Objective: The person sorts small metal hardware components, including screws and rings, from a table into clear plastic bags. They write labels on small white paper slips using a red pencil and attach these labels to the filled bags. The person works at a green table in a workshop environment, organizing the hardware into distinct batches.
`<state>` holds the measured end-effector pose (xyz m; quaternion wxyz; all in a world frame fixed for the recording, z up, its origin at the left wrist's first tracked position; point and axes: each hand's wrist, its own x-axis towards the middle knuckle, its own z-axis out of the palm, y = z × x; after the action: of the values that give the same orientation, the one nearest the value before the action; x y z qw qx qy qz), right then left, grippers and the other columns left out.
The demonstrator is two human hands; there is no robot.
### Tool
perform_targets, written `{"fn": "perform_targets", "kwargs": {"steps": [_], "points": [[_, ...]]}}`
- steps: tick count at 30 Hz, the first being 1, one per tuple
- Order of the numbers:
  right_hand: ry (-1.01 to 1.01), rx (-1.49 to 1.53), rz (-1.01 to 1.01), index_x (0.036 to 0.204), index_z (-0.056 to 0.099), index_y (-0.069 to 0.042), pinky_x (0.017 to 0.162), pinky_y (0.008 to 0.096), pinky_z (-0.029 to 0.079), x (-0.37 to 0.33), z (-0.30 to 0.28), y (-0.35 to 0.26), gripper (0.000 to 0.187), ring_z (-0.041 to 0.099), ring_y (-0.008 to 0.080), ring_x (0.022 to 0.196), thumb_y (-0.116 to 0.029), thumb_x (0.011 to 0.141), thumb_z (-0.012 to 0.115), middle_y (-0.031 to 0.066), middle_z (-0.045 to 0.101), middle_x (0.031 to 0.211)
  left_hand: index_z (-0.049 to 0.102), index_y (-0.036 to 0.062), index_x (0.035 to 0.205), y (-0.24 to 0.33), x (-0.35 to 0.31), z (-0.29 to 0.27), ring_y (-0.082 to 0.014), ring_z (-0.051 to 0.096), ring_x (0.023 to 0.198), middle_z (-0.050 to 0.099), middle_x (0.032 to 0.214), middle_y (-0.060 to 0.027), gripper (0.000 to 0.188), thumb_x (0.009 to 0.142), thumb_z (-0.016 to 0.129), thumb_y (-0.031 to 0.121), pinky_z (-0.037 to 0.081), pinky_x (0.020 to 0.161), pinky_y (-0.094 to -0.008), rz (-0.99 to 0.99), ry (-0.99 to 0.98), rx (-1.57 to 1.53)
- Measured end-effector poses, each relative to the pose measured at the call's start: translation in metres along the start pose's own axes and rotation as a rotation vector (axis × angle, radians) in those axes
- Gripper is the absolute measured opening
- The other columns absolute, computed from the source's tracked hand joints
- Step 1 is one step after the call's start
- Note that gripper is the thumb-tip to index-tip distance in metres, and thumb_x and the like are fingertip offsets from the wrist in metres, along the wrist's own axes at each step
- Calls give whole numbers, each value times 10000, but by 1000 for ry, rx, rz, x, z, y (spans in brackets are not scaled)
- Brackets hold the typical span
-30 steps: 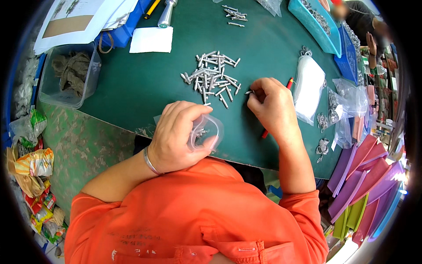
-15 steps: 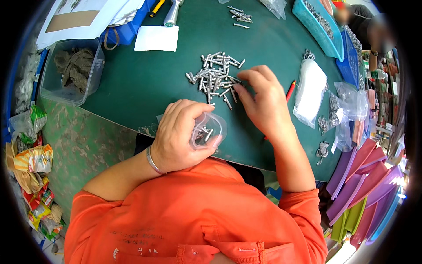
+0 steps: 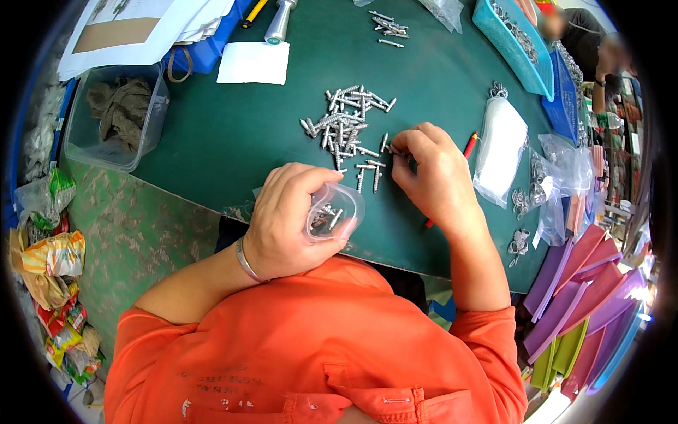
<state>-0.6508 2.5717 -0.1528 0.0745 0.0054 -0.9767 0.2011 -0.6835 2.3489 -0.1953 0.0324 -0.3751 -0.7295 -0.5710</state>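
My left hand (image 3: 282,222) is wrapped round a clear plastic cup (image 3: 358,205), tilted near the table's front edge. Several small grey metal screws (image 3: 327,214) lie inside the cup. On the green table beyond it is a loose pile of ribbed, pointed grey screws (image 3: 341,126). My right hand (image 3: 439,177) is at the right side of the pile, thumb and fingertips pinched on a screw (image 3: 393,150) that is mostly hidden. Just left of those fingers a few loose screws (image 3: 369,169) lie apart from the pile.
A smaller group of screws (image 3: 390,27) lies at the far side. Around the table are a red pen (image 3: 470,145), a white packet (image 3: 500,152), a teal basket (image 3: 514,49), a white paper (image 3: 253,63) and a clear tub (image 3: 146,145) with a cloth. Another person (image 3: 583,32) is at the far right.
My right hand has shifted slightly right and nearer, its fingers closing into a pinch. A few screws now lie separated from the pile's right side. My left hand and the cup stay put.
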Motion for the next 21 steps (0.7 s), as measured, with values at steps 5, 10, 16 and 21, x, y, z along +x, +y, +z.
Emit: {"fn": "perform_targets", "kwargs": {"steps": [5, 10, 16, 21], "points": [[-43, 288, 150, 868, 653, -14, 694, 380, 523, 0, -20, -14, 172, 618, 317, 781, 2, 703, 699, 116, 617, 794, 549, 28, 1152, -1, 0, 1, -272, 594, 775, 601, 934, -109, 591, 632, 829, 60, 454, 741, -387, 2, -14, 36], [-86, 473, -180, 907, 671, -34, 589, 276, 486, -5, -35, -55, 189, 605, 162, 727, -6, 740, 757, 68, 643, 869, 548, 29, 1151, 1, 1, 0, -281, 597, 800, 599, 952, -115, 591, 634, 831, 67, 456, 749, -388, -11, -45, 68], [-74, 227, 15, 922, 655, -7, 701, 409, 509, -4, -13, -17, 151, 614, 346, 810, -26, 784, 713, 151, 592, 843, 525, 19, 1161, -4, -5, -3, -248, 591, 792, 581, 958, -124, 617, 626, 832, 18, 469, 736, -345, 33, -16, -38], [-72, 78, 101, 832, 603, -15, 668, 436, 504, -13, 2, -21, 110, 593, 364, 757, -19, 752, 678, 149, 567, 810, 517, 6, 1145, -6, -13, -5, -215, 590, 769, 576, 977, -134, 606, 623, 823, -28, 481, 693, -301, 46, 70, -151]]}}
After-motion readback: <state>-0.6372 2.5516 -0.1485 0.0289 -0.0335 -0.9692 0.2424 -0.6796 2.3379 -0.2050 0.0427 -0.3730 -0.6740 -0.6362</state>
